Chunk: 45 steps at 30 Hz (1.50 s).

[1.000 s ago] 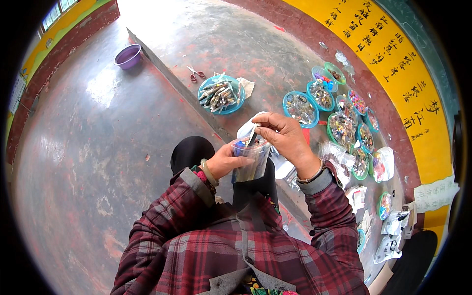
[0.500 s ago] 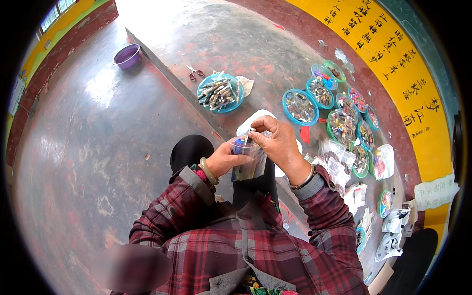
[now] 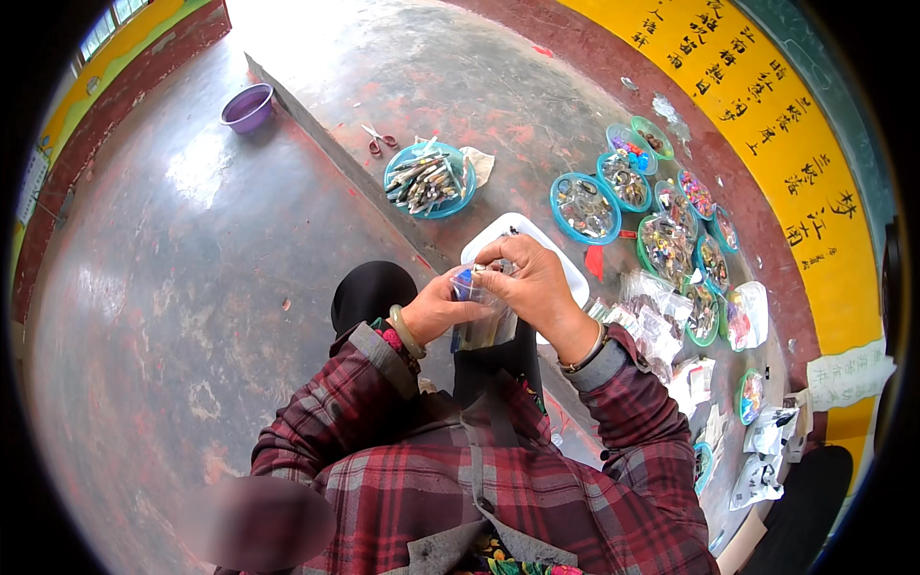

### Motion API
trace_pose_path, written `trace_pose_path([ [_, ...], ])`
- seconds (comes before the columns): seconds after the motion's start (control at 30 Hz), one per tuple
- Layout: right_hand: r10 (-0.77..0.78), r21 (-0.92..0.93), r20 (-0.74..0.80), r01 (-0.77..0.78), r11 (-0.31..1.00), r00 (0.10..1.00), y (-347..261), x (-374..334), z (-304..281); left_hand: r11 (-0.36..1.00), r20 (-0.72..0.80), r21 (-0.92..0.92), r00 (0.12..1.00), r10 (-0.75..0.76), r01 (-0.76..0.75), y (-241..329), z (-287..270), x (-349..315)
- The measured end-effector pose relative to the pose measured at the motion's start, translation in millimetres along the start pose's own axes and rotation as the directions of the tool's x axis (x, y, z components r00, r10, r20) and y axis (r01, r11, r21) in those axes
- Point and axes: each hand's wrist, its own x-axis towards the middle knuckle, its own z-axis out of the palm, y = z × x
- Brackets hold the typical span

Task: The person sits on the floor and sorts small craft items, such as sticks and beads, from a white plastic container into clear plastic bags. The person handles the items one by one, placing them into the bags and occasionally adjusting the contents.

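My left hand point(image 3: 439, 309) is wrapped round a clear plastic bag point(image 3: 487, 331) held over my lap, thumb across its front. Something blue point(image 3: 463, 280) shows through the plastic near the top, and long slim shapes appear lower down. At the bag's mouth, my right hand point(image 3: 537, 283) has thumb and fingers pinched together. Whatever lies between those fingertips is hidden. Just beyond my hands sits a white tray point(image 3: 571, 272), partly covered by my right hand, with small dark bits at its far edge.
A blue basin point(image 3: 460, 203) full of pens stands ahead, scissors point(image 3: 380, 141) beside it. At right are several baskets of small parts, including a blue one point(image 3: 585, 209), and plastic packets point(image 3: 656, 307). A purple basin point(image 3: 247, 109) is far left, past a floor step point(image 3: 316, 144).
My right hand has shifted slightly left and down at the bag's mouth. The slim dark piece seen at its fingertips is now out of sight, and more of the white tray shows.
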Motion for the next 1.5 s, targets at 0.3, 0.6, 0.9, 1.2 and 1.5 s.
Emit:
trace_pose_path([
  [0.3,-0.369,-0.444,-0.003,0.329,0.833,0.93,-3.5,-9.5,1.6,1.0,0.012,-0.009,1.0,0.0,0.0,1.4,-0.6,0.6],
  [0.6,-0.428,-0.506,0.163,0.448,0.737,0.889,2.9,-19.1,1.7,0.99,0.017,-0.138,0.999,0.029,-0.027,-6.1,-5.8,-1.5],
  [0.9,-0.32,-0.304,-0.371,0.211,0.929,0.872,30.3,-18.4,-24.9,0.999,-0.121,0.044,0.993,-0.001,0.006,1.1,1.3,-0.4],
  [1.2,0.294,0.048,-0.507,-0.314,0.948,0.811,182.6,-53.9,-16.5,0.997,-0.252,0.062,0.965,0.066,-0.051,21.8,-4.0,-18.2],
  [1.5,0.457,-0.196,-0.243,-0.505,0.84,0.855,293.6,-79.4,49.8,0.995,-0.334,-0.061,0.941,0.058,-0.083,31.9,-10.0,-32.9],
])
